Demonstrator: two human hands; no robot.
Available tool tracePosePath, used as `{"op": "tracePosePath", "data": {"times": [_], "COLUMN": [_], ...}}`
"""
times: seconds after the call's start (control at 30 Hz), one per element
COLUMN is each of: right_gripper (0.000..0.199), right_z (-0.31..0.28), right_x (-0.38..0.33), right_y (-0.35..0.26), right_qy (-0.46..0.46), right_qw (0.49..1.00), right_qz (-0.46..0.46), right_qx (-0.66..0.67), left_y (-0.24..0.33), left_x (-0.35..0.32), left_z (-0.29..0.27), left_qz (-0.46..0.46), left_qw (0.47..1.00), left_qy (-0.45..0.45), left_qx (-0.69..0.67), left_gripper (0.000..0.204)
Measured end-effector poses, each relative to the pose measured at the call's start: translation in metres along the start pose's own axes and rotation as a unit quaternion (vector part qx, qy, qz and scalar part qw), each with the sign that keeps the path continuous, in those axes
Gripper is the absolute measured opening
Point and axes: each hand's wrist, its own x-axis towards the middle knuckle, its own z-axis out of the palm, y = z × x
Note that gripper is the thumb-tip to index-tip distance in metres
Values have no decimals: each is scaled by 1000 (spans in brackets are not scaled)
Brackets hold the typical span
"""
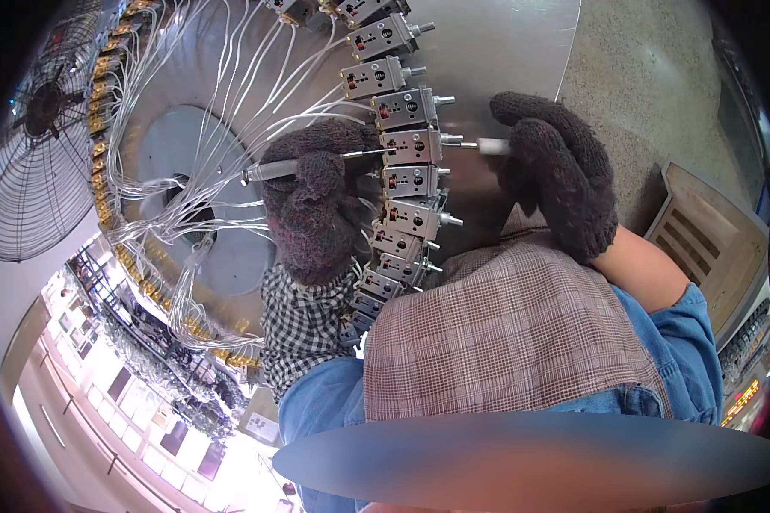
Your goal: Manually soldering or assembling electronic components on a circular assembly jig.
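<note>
My left hand (312, 214), in a dark knitted glove, is closed around a small screwdriver (269, 171) with a pale grey handle. Its thin blade points right and ends over the face of one metal box-shaped control unit (412, 147) in a curved row. My gloved right hand (565, 175) pinches a white cylindrical piece (493, 147) between thumb and fingers. From that piece a thin metal rod runs left to the unit's threaded shaft; whether the two are joined is hard to tell. Similar units (405, 109) stand directly above and below.
The units sit along the rim of a round metal table (505, 51). Bundles of thin silvery-white lines (231, 94) run from them towards a grey central disc (231, 256). Brass-coloured fittings (100, 145) line the far left rim. A fan (43, 111) stands left, a wooden chair (701, 222) right.
</note>
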Motion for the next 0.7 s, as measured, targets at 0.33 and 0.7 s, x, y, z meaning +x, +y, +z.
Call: {"op": "tracePosePath", "data": {"times": [0.33, 0.7], "right_gripper": [34, 39], "right_z": [-15, 8], "right_x": [22, 8], "right_y": [30, -4], "right_qy": [31, 58], "right_qw": [768, 997], "right_qz": [-467, 52], "right_qx": [-437, -22], "left_y": [0, 2], "left_x": [-2, 0], "left_z": [-10, -23], "left_qz": [15, -34], "left_qw": [997, 998], "left_qy": [28, 29], "left_qx": [65, -42], "left_gripper": [32, 32]}}
